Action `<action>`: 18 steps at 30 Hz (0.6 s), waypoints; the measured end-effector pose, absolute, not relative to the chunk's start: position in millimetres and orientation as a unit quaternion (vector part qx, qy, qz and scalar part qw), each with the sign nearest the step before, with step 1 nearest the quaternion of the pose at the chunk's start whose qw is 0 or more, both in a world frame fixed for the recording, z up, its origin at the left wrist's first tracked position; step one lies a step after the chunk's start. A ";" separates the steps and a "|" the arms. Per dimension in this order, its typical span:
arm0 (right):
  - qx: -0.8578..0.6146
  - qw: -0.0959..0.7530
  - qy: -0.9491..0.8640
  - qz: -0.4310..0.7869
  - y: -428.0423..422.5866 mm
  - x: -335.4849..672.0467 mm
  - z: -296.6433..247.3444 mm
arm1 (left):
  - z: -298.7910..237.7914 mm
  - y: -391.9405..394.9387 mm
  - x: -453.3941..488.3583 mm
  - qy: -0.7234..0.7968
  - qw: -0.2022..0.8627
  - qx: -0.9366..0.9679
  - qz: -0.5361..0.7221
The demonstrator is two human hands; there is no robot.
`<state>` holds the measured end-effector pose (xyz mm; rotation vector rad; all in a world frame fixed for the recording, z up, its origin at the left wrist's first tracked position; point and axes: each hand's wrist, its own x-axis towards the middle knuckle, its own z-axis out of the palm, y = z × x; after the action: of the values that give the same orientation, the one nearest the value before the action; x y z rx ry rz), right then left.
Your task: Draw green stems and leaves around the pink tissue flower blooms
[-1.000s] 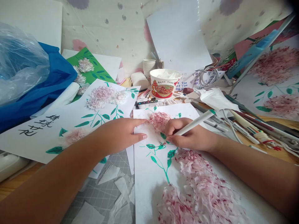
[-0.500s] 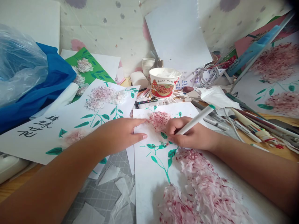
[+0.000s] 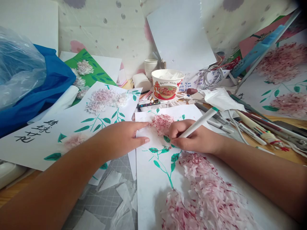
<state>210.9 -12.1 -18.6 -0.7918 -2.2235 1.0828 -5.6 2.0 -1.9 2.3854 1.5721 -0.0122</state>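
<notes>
My right hand (image 3: 192, 137) grips a white marker (image 3: 200, 122) with a green end pointing up. Its tip is hidden behind my fingers, close to the green drawn leaves. Beneath lies a white sheet (image 3: 150, 179) with green stems and leaves and pink-and-white crumpled tissue flowers (image 3: 211, 188) stuck on it. My left hand (image 3: 124, 135) rests at the sheet's left edge, thumb and forefinger apart and nothing held. The forefinger reaches toward a smaller pink tissue flower (image 3: 161, 124) near the top of the sheet.
On the left lies another flower picture (image 3: 33, 150) with black characters, beside a blue cloth (image 3: 55, 76) under clear plastic. A paper noodle bowl (image 3: 167, 85) stands behind among pens. Torn tissue scraps (image 3: 111, 180) cover part of a grey cutting mat (image 3: 105, 204). More markers (image 3: 249, 132) lie right.
The whole view has shifted slightly, so things appear a little farther left. Both hands keep nearly the same pose, with the marker still in my right hand.
</notes>
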 end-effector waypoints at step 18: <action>-0.315 0.281 -0.811 0.405 -12.9 210.2 -17.3 | -2.2 2.4 -7.8 0.544 0.169 0.822 0.002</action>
<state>210.2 -12.9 -17.3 -0.8429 -2.1734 1.0858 -7.8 2.4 -2.2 2.3353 1.5474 0.0070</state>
